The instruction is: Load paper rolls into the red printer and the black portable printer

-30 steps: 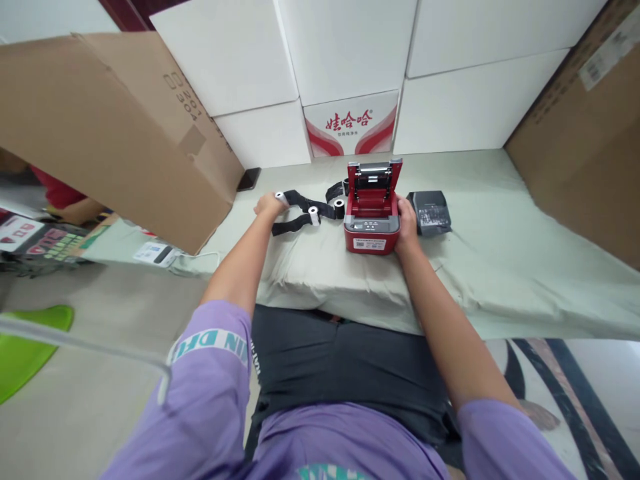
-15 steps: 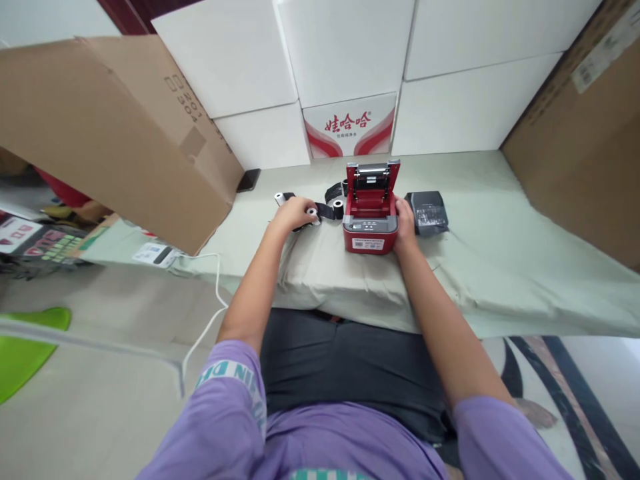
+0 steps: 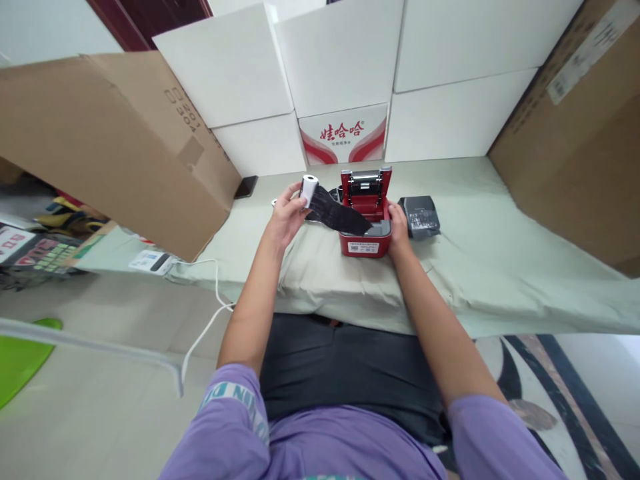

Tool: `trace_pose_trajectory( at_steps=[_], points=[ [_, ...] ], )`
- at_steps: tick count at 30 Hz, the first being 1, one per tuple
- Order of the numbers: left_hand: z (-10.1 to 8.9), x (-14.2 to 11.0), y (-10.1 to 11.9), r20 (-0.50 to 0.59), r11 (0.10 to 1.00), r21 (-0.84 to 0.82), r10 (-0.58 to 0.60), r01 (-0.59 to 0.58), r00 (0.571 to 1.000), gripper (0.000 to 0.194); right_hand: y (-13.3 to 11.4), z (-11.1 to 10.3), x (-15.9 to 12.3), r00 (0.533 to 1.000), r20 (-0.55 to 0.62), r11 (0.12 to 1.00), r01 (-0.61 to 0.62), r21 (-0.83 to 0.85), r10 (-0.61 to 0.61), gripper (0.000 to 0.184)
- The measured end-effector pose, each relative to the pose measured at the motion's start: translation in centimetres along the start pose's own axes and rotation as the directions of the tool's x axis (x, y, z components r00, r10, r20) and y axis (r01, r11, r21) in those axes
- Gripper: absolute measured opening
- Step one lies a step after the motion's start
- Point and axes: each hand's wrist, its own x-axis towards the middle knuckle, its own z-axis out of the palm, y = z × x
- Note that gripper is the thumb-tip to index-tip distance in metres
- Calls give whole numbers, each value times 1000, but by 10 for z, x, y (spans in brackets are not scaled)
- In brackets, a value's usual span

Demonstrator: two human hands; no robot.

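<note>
Two hands at work in the head view. Left hand [image 3: 286,212] lifted off the bench [image 3: 490,247], fingers closed round a small white paper roll [image 3: 309,189], dark strip [image 3: 340,215] trailing off it down toward the red receipt printer [image 3: 365,230]. Right hand [image 3: 399,228] pressed flat against the printer's right side, steadying it, not gripping anything else. Printer lid [image 3: 365,181] standing open, bay exposed, strip's loose end lying across the front edge. Beside the right hand, a black block [image 3: 420,216], touching nothing. Behind, white cartons [image 3: 345,60] stacked as a wall, one printed red; big cardboard box [image 3: 100,133] leaning in from the left, white cable [image 3: 205,327] dangling off the bench edge.

Best handled, probably, by keeping the roll level and square to the bay, tail pulled straight and free of twist, body held firm so nothing slides on the cloth.
</note>
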Motion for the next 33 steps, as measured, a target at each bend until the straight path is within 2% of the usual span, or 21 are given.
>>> trace_pose_trajectory(
  at_steps=[9,12,14,16,19,20,22,25,29,33],
  points=[
    [10,1,-17,182,998,-4,61,-61,981,62,9,-7,6,997,57,991,61,-120,-54,37],
    [14,-1,-15,176,972,110,185,-206,967,57,11,-9,7,996,66,987,67,-147,-57,39],
    [17,-5,-10,182,881,301,323,-366,929,44,12,-10,8,996,68,985,72,-156,-62,38],
    [19,-10,-5,246,692,527,431,-493,868,27,12,-10,8,996,69,985,75,-155,-65,37],
    [21,-16,0,383,399,715,464,-574,799,18,12,-10,8,995,76,985,76,-158,-64,38],
    [22,-17,0,414,339,735,462,-588,784,20,12,-9,8,995,77,984,77,-159,-66,39],
    [24,-17,-2,445,274,748,469,-605,763,23,11,-9,8,995,78,984,81,-161,-69,41],
    [29,-12,-7,406,301,738,516,-603,754,21,9,-8,8,995,68,984,82,-157,-72,40],
    [37,-7,-13,327,504,619,532,-603,781,20,8,-7,7,997,59,987,58,-149,-50,39],
    [49,-3,-22,308,719,442,440,-536,844,23,9,-6,7,997,65,992,54,-112,-47,39]
  ],
)
